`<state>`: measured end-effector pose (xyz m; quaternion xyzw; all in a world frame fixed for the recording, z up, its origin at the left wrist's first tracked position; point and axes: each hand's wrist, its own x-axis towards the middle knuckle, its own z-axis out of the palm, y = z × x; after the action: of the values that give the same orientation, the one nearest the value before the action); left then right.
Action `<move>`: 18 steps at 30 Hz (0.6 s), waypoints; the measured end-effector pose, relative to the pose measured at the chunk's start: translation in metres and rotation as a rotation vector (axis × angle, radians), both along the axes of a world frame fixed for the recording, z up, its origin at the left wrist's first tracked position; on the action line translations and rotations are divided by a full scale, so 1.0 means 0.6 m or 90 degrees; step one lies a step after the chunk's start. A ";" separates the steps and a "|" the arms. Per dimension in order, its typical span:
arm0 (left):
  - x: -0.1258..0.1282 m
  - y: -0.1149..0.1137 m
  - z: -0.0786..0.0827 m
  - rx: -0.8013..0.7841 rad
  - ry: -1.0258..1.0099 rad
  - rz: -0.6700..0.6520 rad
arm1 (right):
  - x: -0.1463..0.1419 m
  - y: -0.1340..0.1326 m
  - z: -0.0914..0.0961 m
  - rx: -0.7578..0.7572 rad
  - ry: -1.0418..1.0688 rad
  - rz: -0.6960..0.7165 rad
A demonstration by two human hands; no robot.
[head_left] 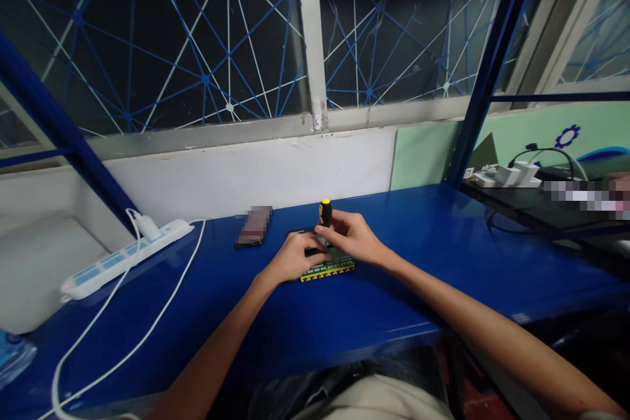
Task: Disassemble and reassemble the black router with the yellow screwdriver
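A small green circuit board (329,268) with a yellow connector strip along its near edge lies on the blue table (403,289). My left hand (295,258) rests on the board's left part, fingers curled down over it. My right hand (350,236) is closed round a screwdriver (325,212) with a black and yellow handle, held upright with its tip down over the board. The tip and the middle of the board are hidden by my fingers.
A dark phone (253,226) lies left of the board. A white power strip (125,254) with a white cable (147,335) sits at far left. At right, white chargers (512,175) stand on a dark side table. A windowed wall runs behind.
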<state>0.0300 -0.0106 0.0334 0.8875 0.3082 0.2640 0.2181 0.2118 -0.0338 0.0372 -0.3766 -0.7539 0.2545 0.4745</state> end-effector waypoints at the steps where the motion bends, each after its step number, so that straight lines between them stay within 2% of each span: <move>1: 0.000 -0.001 0.001 0.003 -0.001 0.000 | 0.000 0.001 -0.001 0.001 0.004 -0.001; 9: -0.004 0.008 -0.003 0.019 0.029 -0.056 | 0.005 -0.001 0.005 -0.014 0.046 -0.025; 14: 0.000 0.010 -0.010 0.024 0.003 -0.024 | 0.012 0.002 0.016 -0.020 0.106 -0.016; 18: 0.009 0.010 -0.007 0.024 -0.014 0.011 | 0.031 0.012 0.029 0.014 0.149 -0.050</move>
<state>0.0352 -0.0047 0.0291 0.8859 0.3083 0.2814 0.2023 0.2303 -0.0268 0.0549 -0.3683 -0.6806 0.2699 0.5729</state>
